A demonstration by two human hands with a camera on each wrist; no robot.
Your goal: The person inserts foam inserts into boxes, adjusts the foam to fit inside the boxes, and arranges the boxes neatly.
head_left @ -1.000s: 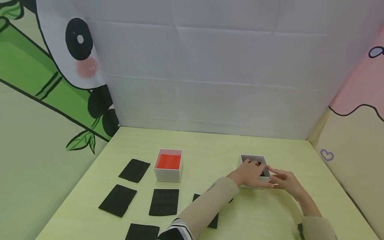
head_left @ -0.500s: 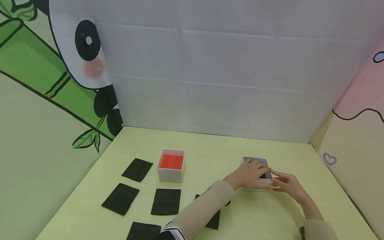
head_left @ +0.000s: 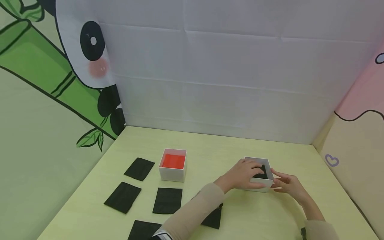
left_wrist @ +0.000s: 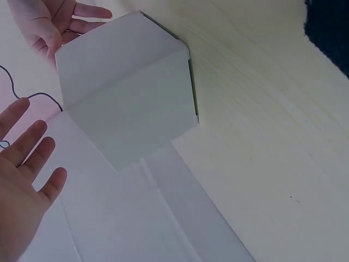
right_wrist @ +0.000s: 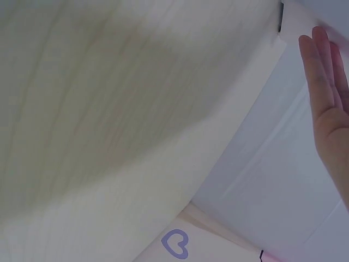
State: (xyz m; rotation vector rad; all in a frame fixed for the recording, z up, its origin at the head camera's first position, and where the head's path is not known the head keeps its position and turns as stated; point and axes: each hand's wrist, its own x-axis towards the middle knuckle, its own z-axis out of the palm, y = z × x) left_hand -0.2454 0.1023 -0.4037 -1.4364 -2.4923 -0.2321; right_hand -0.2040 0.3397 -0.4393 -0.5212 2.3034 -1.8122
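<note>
A white box (head_left: 263, 182) stands at the right of the table, with black square pieces (head_left: 264, 174) inside it. Over its left rim reaches my left hand (head_left: 240, 174), fingers extended above the opening. The left wrist view shows that left hand (left_wrist: 24, 188) with its fingers spread, beside the tilted-looking box (left_wrist: 125, 98). At the box's right wall rests my right hand (head_left: 288, 187), its fingertips and thumb touching the side. In the right wrist view the right hand (right_wrist: 328, 93) has straight fingers, and only a corner of the box shows.
Another white box (head_left: 171, 174) holding red pieces (head_left: 174, 161) stands left of centre. Several flat black squares lie around it, such as one at the left (head_left: 123, 197) and one in front (head_left: 167, 200). One black square (head_left: 213, 218) is partly under the left sleeve.
My left hand has drawn back leftward out of the box, baring more of the black pieces inside. The right hand stays at the box's side. The view has shifted slightly.
</note>
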